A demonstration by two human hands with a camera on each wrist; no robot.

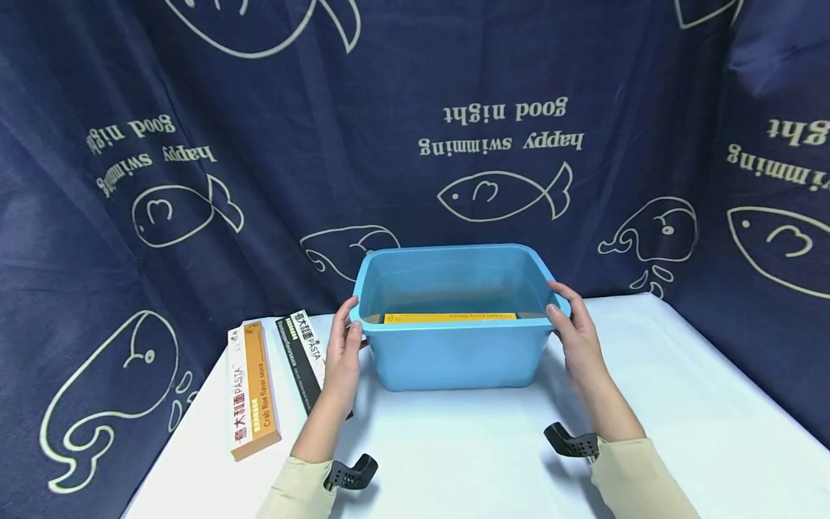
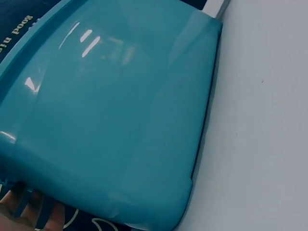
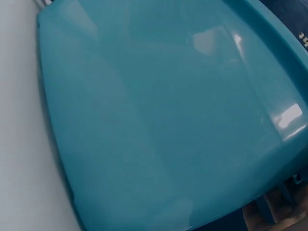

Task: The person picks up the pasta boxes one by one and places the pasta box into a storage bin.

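Two hands (image 1: 341, 358) (image 1: 577, 344) grip a blue bin (image 1: 457, 357); inside, partly hidden, is probably a yellow box (image 1: 450, 318).

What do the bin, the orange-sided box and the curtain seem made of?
Bin: probably glossy plastic, from its smooth walls and sharp highlights. Orange-sided box: likely printed cardboard, given crisp edges and lettering. Curtain: seemingly matte cloth, hanging in soft folds.

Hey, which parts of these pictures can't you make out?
Yellow box: head view, all but its upper edge hidden by the front wall of the blue bin.
Black-and-white pasta box: head view, partly hidden by the left hand and forearm.
Left hand: left wrist view, partly cut off at lower left.
Right hand: right wrist view, partly cut off at lower right.
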